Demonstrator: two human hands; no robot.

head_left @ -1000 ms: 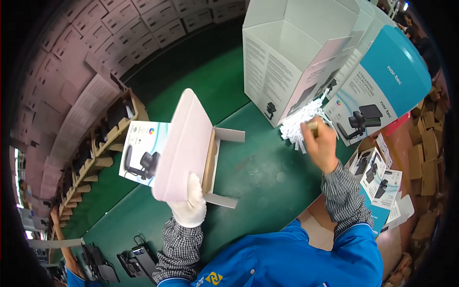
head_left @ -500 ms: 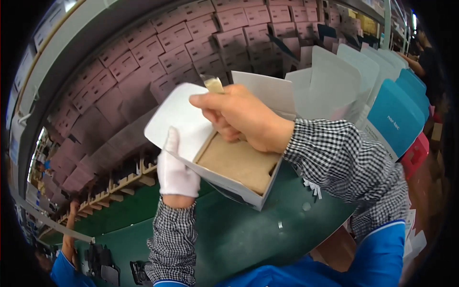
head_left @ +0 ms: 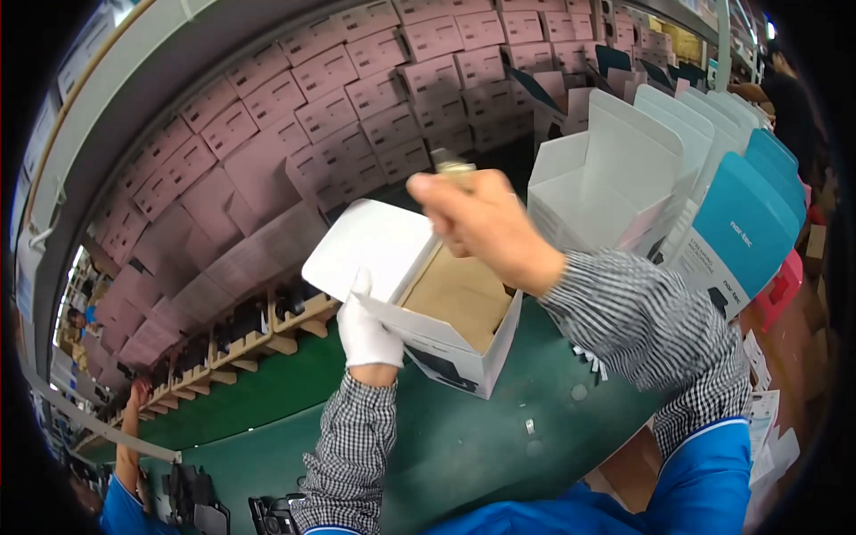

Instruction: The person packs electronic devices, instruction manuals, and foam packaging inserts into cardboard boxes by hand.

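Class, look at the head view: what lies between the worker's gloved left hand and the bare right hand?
In the head view, the open white carton lies between the left hand and the right hand, its brown inside showing.

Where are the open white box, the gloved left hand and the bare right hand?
open white box [head_left: 464, 343], head view, front wall
left hand [head_left: 367, 332], head view, glove back
right hand [head_left: 486, 223], head view, knuckles

Looked like a packing workshop or factory line: stacks of pink cartons [head_left: 294, 116] filled the wall, open white retail boxes [head_left: 615, 169] stood along the green tabletop [head_left: 499, 446], another worker's arm [head_left: 129, 437] nearby.
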